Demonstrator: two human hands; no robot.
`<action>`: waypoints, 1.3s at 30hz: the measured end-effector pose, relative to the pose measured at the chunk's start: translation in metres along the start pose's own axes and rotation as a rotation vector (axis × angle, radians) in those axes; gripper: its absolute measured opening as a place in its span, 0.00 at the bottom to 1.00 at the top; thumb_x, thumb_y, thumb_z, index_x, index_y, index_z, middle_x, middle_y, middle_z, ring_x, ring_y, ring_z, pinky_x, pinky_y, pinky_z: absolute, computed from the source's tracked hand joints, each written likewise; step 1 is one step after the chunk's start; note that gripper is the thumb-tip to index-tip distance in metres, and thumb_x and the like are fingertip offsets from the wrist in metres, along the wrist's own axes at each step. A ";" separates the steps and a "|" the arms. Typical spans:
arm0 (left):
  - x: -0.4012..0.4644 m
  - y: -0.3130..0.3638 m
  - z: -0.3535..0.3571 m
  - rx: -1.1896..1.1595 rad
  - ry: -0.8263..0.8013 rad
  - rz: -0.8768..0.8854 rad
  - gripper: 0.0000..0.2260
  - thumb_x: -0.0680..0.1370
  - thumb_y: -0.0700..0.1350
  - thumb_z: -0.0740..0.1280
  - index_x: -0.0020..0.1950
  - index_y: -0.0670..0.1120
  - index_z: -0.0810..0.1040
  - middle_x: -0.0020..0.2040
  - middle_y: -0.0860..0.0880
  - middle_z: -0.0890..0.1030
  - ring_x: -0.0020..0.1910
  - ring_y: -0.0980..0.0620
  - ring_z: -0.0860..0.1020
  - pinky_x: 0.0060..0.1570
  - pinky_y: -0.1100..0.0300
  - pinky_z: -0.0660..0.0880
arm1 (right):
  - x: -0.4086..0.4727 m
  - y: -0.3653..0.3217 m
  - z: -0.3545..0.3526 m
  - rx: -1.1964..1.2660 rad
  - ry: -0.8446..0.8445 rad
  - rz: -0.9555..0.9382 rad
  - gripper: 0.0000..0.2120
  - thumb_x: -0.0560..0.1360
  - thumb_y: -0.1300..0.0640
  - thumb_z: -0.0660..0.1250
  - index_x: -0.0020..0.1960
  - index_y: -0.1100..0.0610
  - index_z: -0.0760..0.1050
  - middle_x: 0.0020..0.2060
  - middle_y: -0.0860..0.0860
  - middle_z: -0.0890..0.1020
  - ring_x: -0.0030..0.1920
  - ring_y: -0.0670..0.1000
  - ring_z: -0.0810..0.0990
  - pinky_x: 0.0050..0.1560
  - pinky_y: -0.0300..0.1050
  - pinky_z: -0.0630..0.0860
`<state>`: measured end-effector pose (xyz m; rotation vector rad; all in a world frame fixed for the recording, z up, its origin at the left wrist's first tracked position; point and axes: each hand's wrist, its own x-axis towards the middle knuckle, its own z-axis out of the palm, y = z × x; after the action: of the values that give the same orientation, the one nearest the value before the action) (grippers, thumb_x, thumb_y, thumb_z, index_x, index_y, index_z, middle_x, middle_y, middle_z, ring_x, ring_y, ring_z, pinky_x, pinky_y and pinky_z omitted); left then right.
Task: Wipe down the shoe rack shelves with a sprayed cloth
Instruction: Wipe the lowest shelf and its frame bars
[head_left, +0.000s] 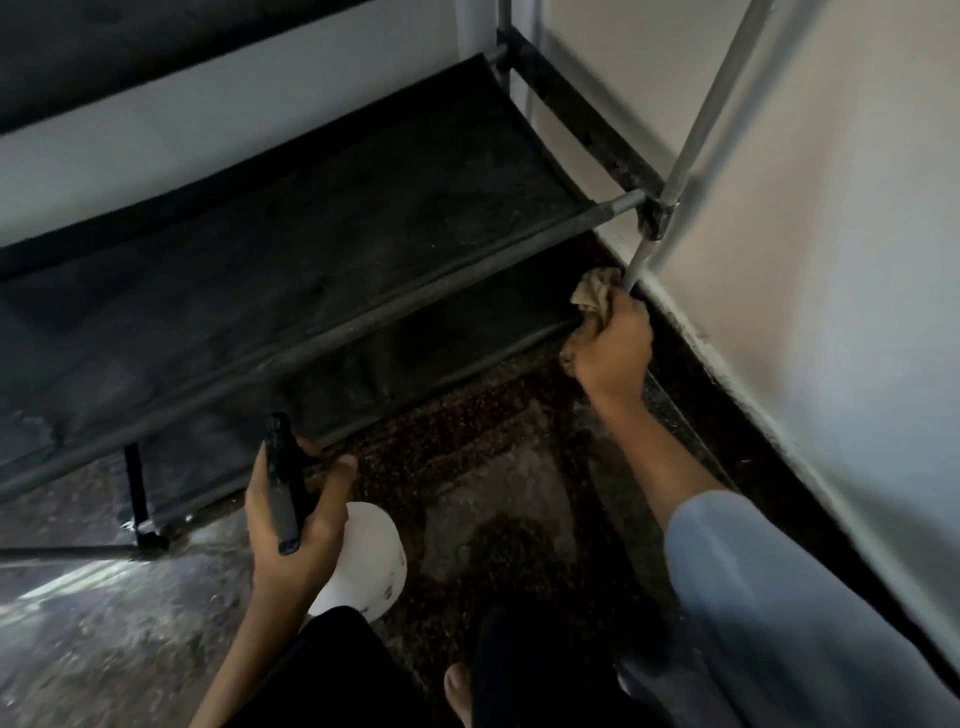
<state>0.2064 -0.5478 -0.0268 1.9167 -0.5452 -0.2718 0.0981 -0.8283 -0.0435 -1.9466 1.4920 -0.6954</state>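
Bare toes (457, 686) and dark trouser legs (363, 670) fill the bottom edge, closest to the lens, both cut off by the frame. Behind them spreads the speckled stone floor (493, 467), and a white wall (831, 260) rises on the right.

One shoe rack (311, 249) takes up most of the view. Three dark fabric shelves show: the top one is only a strip at the upper left, the middle one (291, 270) is broad and dusty-looking, and the lowest (441, 358) is largely hidden under the middle one. Grey metal tubes frame them, with one upright post (691, 150) at the right front corner.

Two hands are in view. One pale blue sleeve (753, 597) covers the right forearm. The right hand (613, 348) is curled tightly around one crumpled tan cloth (595, 293), bunched against the foot of the post at the right end of the lowest shelf; the cloth's lower part looks darkened, perhaps damp or soiled, though blur makes that uncertain.

The left hand (291, 525) wraps its fingers around the black trigger head of one spray bottle (363, 561), whose white body sits partly hidden behind the hand, low above the floor in front of the rack.
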 end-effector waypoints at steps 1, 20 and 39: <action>0.002 0.010 0.001 -0.013 -0.006 0.035 0.17 0.76 0.51 0.69 0.44 0.36 0.71 0.32 0.33 0.75 0.29 0.47 0.77 0.31 0.62 0.73 | 0.001 -0.001 0.004 -0.039 -0.038 0.024 0.15 0.77 0.64 0.58 0.63 0.64 0.72 0.58 0.63 0.74 0.56 0.65 0.75 0.57 0.54 0.72; 0.000 0.009 -0.002 -0.061 0.039 0.075 0.12 0.73 0.47 0.66 0.42 0.38 0.69 0.28 0.35 0.71 0.24 0.43 0.71 0.27 0.54 0.68 | -0.135 -0.060 0.076 -0.260 -0.547 -0.621 0.14 0.79 0.59 0.60 0.64 0.55 0.73 0.62 0.52 0.72 0.53 0.57 0.79 0.50 0.48 0.76; -0.001 0.010 -0.003 -0.146 0.051 0.040 0.07 0.73 0.40 0.65 0.40 0.37 0.71 0.26 0.40 0.71 0.24 0.49 0.72 0.27 0.59 0.69 | -0.147 -0.083 0.094 -0.159 -0.691 -0.470 0.11 0.80 0.58 0.58 0.58 0.55 0.76 0.62 0.53 0.73 0.56 0.55 0.78 0.54 0.46 0.74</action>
<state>0.2045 -0.5487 -0.0165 1.7651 -0.5153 -0.2300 0.1852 -0.6563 -0.0568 -2.3530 0.6925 -0.0423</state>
